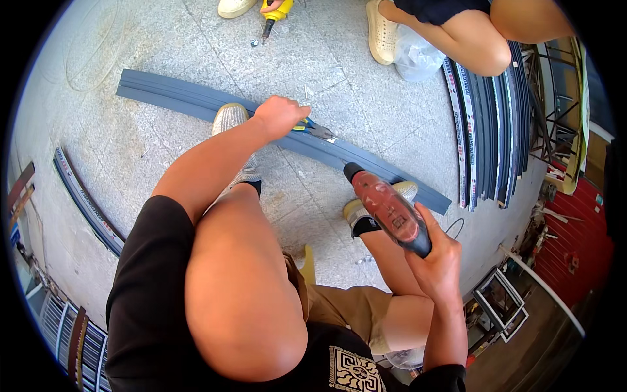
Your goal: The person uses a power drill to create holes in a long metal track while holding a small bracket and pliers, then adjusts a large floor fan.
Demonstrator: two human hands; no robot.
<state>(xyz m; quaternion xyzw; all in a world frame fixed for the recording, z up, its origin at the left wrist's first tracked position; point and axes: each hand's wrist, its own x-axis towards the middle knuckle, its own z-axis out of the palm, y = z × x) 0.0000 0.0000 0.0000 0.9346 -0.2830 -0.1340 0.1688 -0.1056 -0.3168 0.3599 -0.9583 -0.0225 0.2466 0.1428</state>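
red drill (390, 212) (just one) is clamped in right fingers (431, 225), one pliers (320, 131) in left fingers (289, 108).

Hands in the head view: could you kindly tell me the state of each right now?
Left hand: closed, apparently holding the pliers.
Right hand: closed, holding the red-and-black drill.

Black short-sleeved shirt (147, 294) — pale maze-like square print (356, 370) on its front; brown shorts (346, 313); black socks (366, 225); pale shoes (230, 117).

At right, stacked long dark profiles (486, 130) near a clear plastic bag (418, 55); farther right, a red ribbed panel (571, 235); lower right, a pale rectangular frame (511, 288); far left, narrow dark strips (85, 201).
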